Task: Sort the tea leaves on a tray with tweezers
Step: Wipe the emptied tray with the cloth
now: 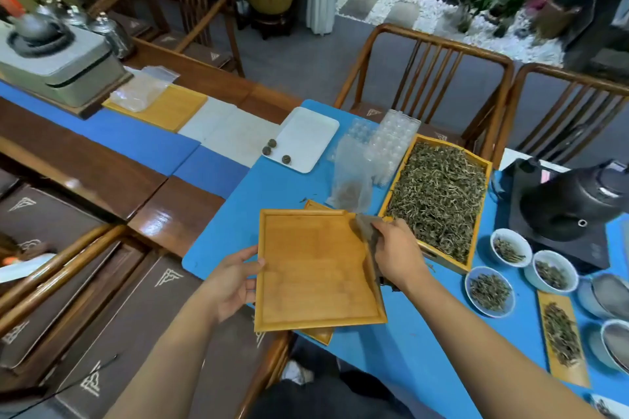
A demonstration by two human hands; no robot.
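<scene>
An empty bamboo tray (313,269) is held just above the blue table, over a second bamboo tray (321,335) that peeks out beneath it. My left hand (235,282) grips the tray's left edge. My right hand (396,252) is at its right edge, closed on the rim together with a dark blurred thing I cannot make out. To the right stands a large bamboo tray (474,260) heaped with loose tea leaves (439,201). No tweezers can be made out.
A white tray (313,133) with three tea balls, clear plastic moulds (391,143) and a plastic bag (350,180) lie behind. Bowls of leaves (490,289), a narrow leaf tray (561,337) and a black kettle (571,204) stand right. Wooden chairs surround the table.
</scene>
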